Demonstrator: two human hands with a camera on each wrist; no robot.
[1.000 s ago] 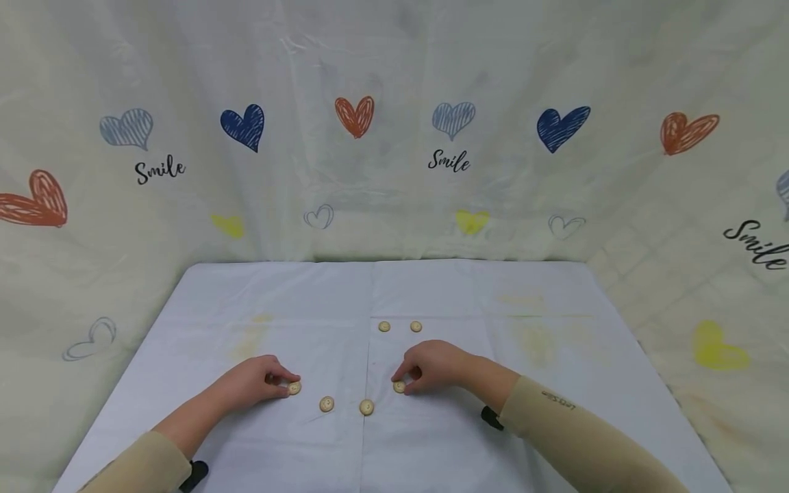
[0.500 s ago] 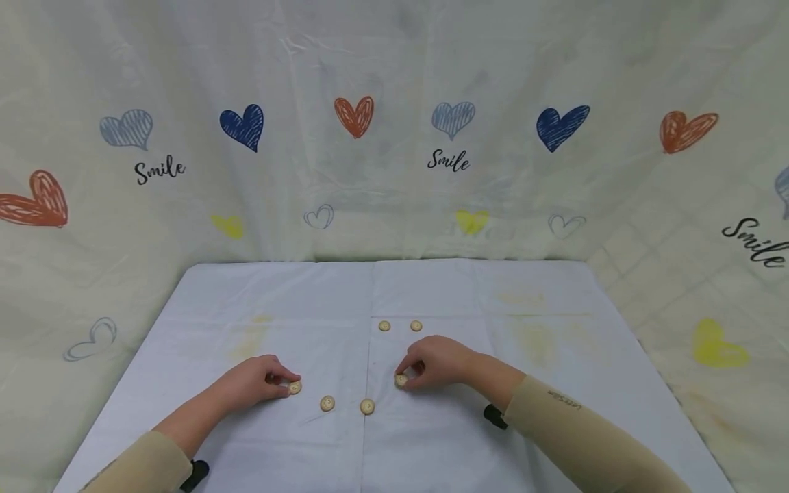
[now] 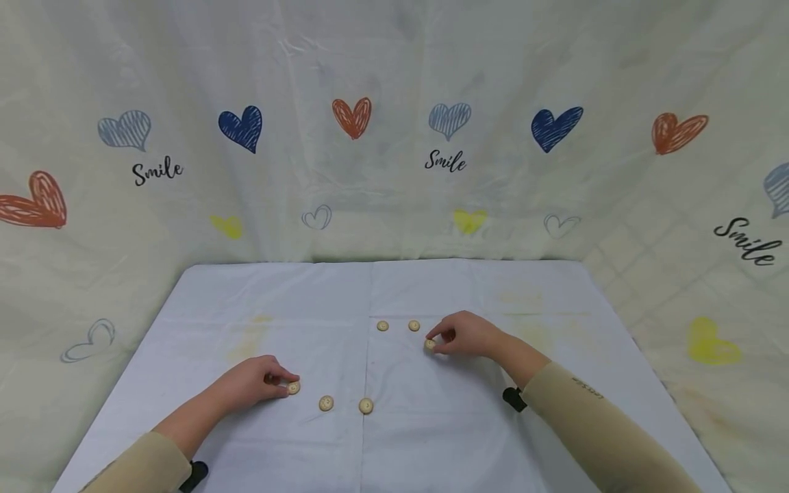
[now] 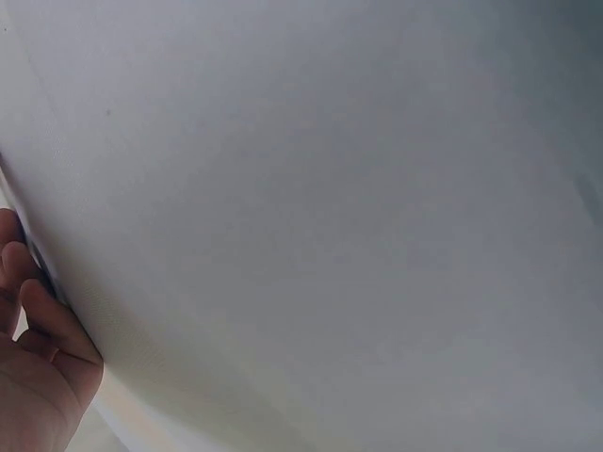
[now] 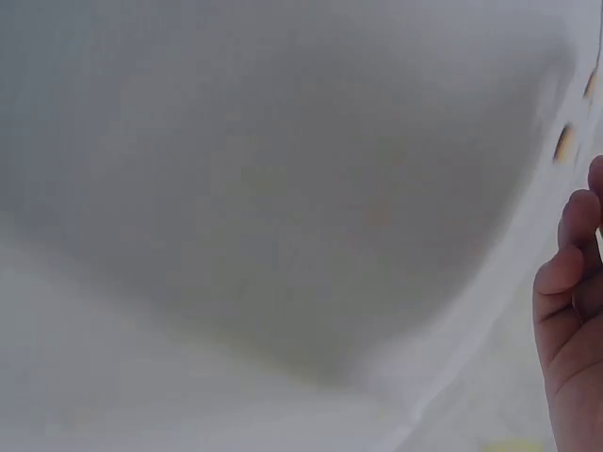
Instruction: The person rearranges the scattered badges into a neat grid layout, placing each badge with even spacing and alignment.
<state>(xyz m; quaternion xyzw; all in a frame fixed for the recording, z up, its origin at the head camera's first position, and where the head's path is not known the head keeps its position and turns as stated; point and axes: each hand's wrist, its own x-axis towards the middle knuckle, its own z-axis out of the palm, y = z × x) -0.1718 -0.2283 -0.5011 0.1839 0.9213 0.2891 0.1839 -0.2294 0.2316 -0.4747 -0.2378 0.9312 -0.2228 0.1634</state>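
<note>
- Heart-printed sheeting [image 3: 394, 41] is hung beyond the far edge of a white-covered table [image 3: 296, 294].
- Midway between the table's left and right edges, two far buttons [image 3: 383, 326] are laid side by side; two near buttons [image 3: 326, 403] are set closer to the near edge.
- By the right hand [image 3: 464, 334], its fingers bent to a narrow pinch, the right button [image 3: 430, 345] is held near the two far buttons, apart from them; whether it is lifted or resting cannot be told.
- By the left hand [image 3: 261, 378], likewise curled, the left button [image 3: 294, 387] is pinched, toward the left edge from the two near buttons.
- Placing of the right button is judged to be in hand; lining up, flat lowering and a gentle release seem called for.
- No container is seen.
</note>
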